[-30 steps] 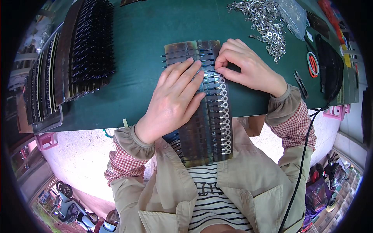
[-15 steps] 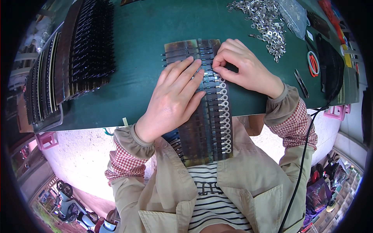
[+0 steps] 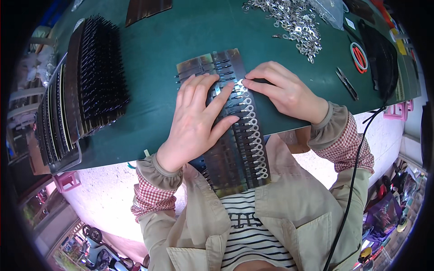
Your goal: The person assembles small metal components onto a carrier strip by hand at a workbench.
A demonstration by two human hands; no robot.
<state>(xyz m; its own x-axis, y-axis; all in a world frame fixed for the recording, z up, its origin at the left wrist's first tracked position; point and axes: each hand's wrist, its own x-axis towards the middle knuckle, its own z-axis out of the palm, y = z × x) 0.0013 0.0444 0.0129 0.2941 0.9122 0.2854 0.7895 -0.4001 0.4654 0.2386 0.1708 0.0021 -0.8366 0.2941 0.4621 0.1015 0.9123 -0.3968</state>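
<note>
A long dark board (image 3: 221,158) slants from the table edge toward my body, with short black wires lying in a row across it. Silver ring terminals (image 3: 254,134) sit on the wire ends along its right side. My left hand (image 3: 194,106) rests on the upper half of the board, fingers stretched out and spread, the fingertips touching the wires. At the board's right edge, my right hand (image 3: 282,92) pinches a ring terminal (image 3: 241,83) between thumb and forefinger, at the top of the row. Wires above that point show no rings.
Loose ring terminals (image 3: 298,29) lie heaped at the back right, beside a clear plastic bag (image 3: 330,11). Small snips (image 3: 347,84) and an orange-and-white looped item (image 3: 359,58) lie at right. A stack of boards with black wires (image 3: 101,72) stands at left. A black cable (image 3: 357,171) hangs by my right arm.
My right hand has come slightly down to the top of the ring row, its fingers straighter. The left hand's fingers have spread a little. The view has shifted.
</note>
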